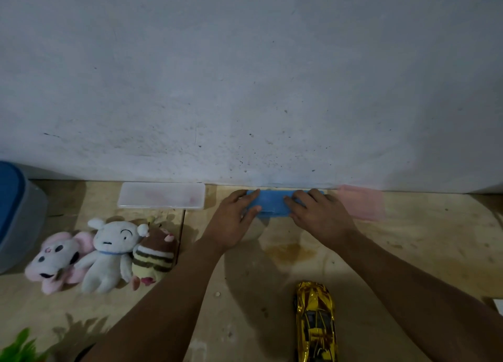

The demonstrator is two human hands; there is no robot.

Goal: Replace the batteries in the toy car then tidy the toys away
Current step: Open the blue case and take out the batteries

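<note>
Both my hands were out at the far edge of the table, right up against the wall (245, 76). My left hand (234, 220) lay on the left end of the blue case (273, 202), fingers (251, 195) spread over its top and thumb down its near side. My right hand (317, 214) covered the right end the same way, palm down, fingers bent over the lid. So both were clasped on that blue case, one at each end, and the case sat flat on the table, touching the wall.

The gold toy car (315, 321) was down by the near edge, just right of the middle, lying between my forearms and nearer my right one, apart from both hands. It lay lengthwise, running from the near edge toward the wall.

Left of the blue case, also along the far edge, lay a white translucent case (162, 195), flat. On the other side, just past my right hand, a pink translucent case (363, 202) sat against the wall too.

Over on the left side of the table three plush toys were lined up touching each other: a pink-and-white plush (54, 261), a white plush (111, 253) with a blue collar, and a brown striped plush (155, 253). Beyond them, at the left edge, stood a grey bin with a blue lid (19, 214). Something green (19, 348) poked in at the near left corner; I couldn't tell what it was.
</note>
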